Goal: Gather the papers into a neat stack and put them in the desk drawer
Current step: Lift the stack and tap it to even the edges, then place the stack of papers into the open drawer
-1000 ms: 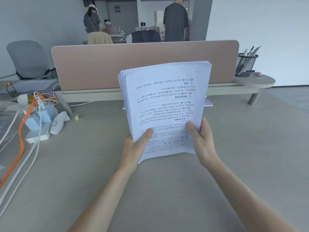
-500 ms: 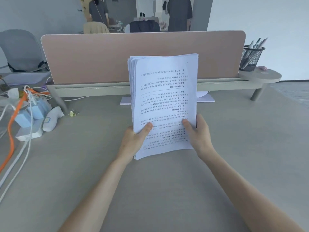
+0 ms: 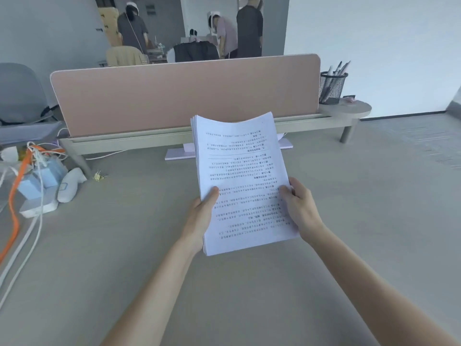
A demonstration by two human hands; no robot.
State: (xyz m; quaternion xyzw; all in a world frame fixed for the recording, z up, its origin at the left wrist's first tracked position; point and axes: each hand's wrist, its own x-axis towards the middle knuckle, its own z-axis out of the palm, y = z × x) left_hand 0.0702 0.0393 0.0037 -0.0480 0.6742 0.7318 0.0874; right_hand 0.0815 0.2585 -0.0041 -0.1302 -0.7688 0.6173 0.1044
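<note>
A stack of white printed papers (image 3: 239, 171) is held above the grey desk (image 3: 349, 221), with its text upside down to me and its far edge drooping slightly. My left hand (image 3: 202, 216) grips the stack's lower left edge, thumb on top. My right hand (image 3: 299, 208) grips the lower right edge the same way. The sheets look evenly lined up, their left edges showing as thin layers. No desk drawer is in view.
A pink divider panel (image 3: 184, 96) on a low shelf crosses the desk's far side. A mesh pen holder (image 3: 331, 87) stands at its right end. Cables, a power strip (image 3: 37, 208) and blue boxes clutter the left. A flat lilac item (image 3: 179, 152) lies behind the papers. People stand beyond.
The stack has tilted back from nearly upright to a flatter slope and its edges have drawn together into a squarer pile. Both hands keep their hold.
</note>
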